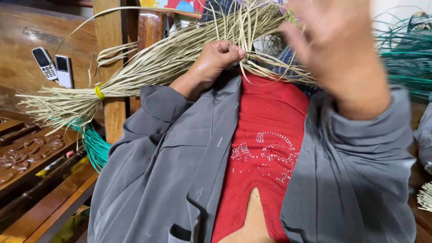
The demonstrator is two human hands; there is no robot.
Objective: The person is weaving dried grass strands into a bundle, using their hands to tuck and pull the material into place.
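Pinching straw bundle (148,67) mid-frame in closed left hand (216,58); right hand (335,49) open, blurred. Strands look light, springy, brittle; grip near yellow tie (99,92).

The bundle of pale straw-coloured strips (153,67) is long, flat and dry-looking, a thick sheaf of many thin strands. It lies slanted, its lower end down at the left and its upper end up toward the middle. A yellow band (99,92) ties it tight near the lower end; below the band the cut ends fan out into a ragged brush. At the upper end the strands are pinched together, then spread loose in all directions, some bending in wide loops, others trailing off to the right.
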